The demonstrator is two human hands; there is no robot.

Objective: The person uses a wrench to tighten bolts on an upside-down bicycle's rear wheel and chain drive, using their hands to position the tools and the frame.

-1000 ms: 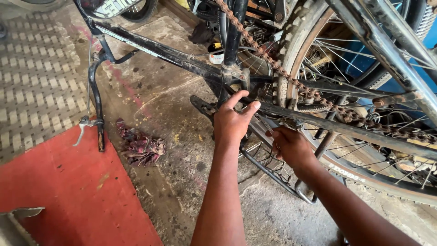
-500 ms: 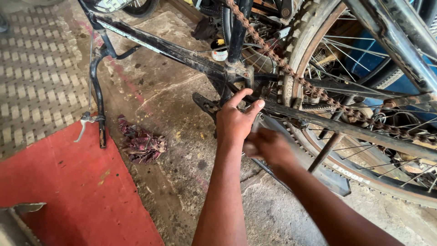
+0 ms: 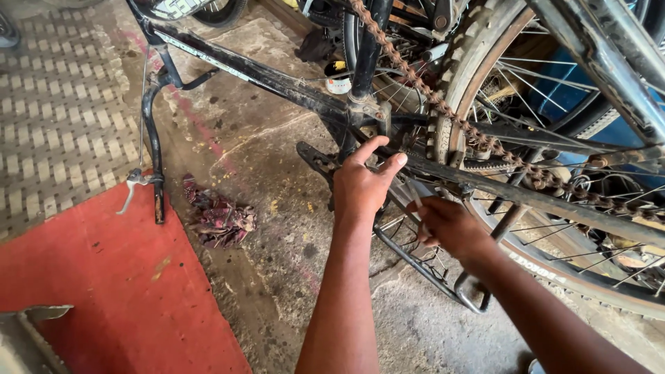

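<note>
A black bicycle stands upside down on the concrete floor. My left hand (image 3: 360, 188) grips its dark frame tube (image 3: 526, 197) close to the crank area, with thumb and forefinger wrapped over the tube. My right hand (image 3: 450, 225) is just below that tube, beside the rear wheel (image 3: 460, 62). Its fingers are closed on a thin silvery metal rod (image 3: 414, 194), and what the rod belongs to is hidden. A rusty chain (image 3: 485, 142) runs diagonally above both hands. The black rear rack (image 3: 422, 266) lies beneath them.
A crumpled reddish rag (image 3: 218, 218) lies on the floor to the left. The handlebar with its silver brake lever (image 3: 135, 183) rests on the red painted patch (image 3: 104, 291). A small can (image 3: 338, 77) sits behind the frame. More wheels crowd the right side.
My right hand slid left towards my left hand, then back right under the tube. My left hand kept its hold on the frame.
</note>
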